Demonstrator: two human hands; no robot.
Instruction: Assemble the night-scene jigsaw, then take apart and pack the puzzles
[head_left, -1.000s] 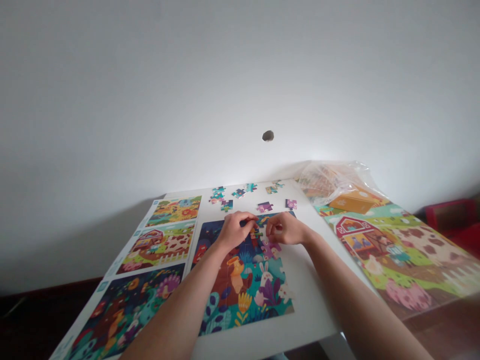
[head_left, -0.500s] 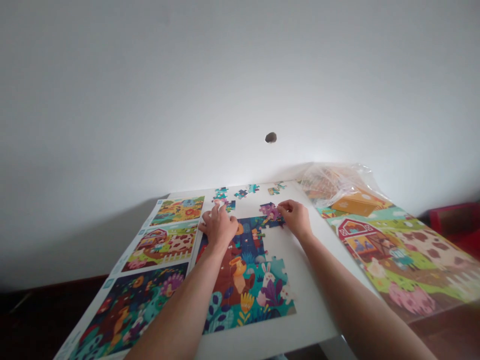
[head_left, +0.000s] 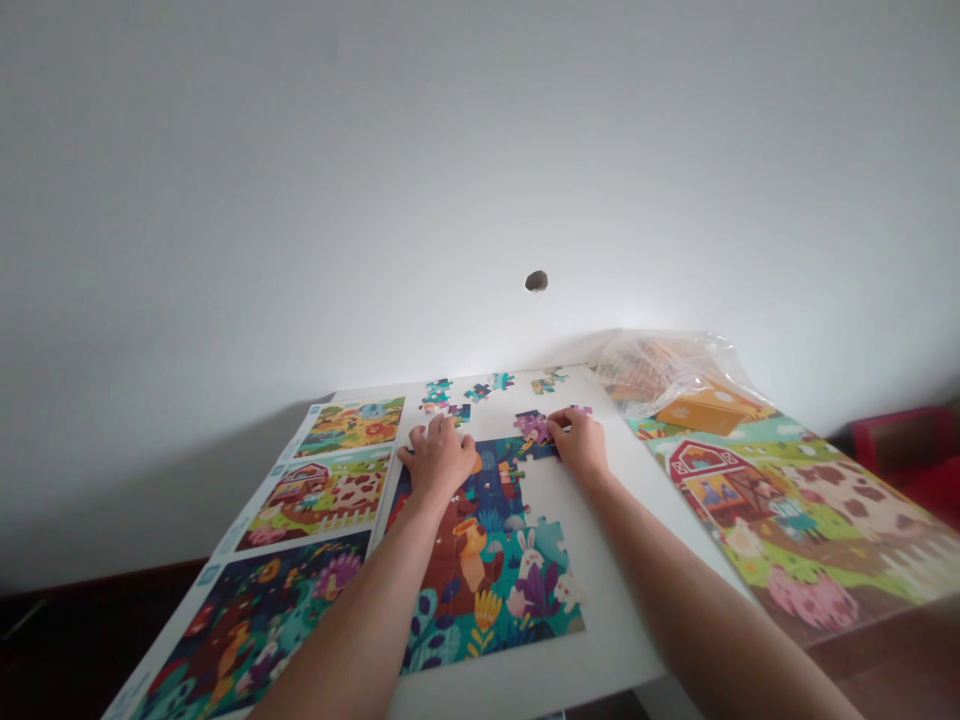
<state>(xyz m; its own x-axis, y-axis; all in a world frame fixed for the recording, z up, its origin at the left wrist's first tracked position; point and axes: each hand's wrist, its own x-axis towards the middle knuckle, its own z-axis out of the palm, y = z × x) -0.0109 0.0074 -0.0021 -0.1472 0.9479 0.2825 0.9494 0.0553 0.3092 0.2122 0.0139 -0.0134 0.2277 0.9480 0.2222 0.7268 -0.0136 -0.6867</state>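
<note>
A partly joined jigsaw puzzle point(head_left: 471, 560) with a bear and rabbits lies on the white table, with a gap on its upper right. My left hand point(head_left: 441, 460) rests on its upper left corner, palm down, fingers spread and slightly bent. With thumb and fingers together, my right hand point(head_left: 583, 447) pinches the right side of a purple puzzle piece point(head_left: 531, 427) at the puzzle's top edge. Another purple bit point(head_left: 581, 411) shows just behind my right hand. Beyond my left fingertips lie loose teal and pink pieces point(head_left: 438, 392).
More loose pieces point(head_left: 480, 392) lie near the wall, along with a yellowish pair point(head_left: 550, 381). On the left is a printed picture sheet point(head_left: 319, 500). To the right lie a farm picture point(head_left: 806, 520), an orange box point(head_left: 701, 408) and a clear plastic bag point(head_left: 675, 360).
My right hand has shifted slightly, and a purple bit behind it has come into view. My left hand stays over the puzzle's corner. The whole view has moved a little.
</note>
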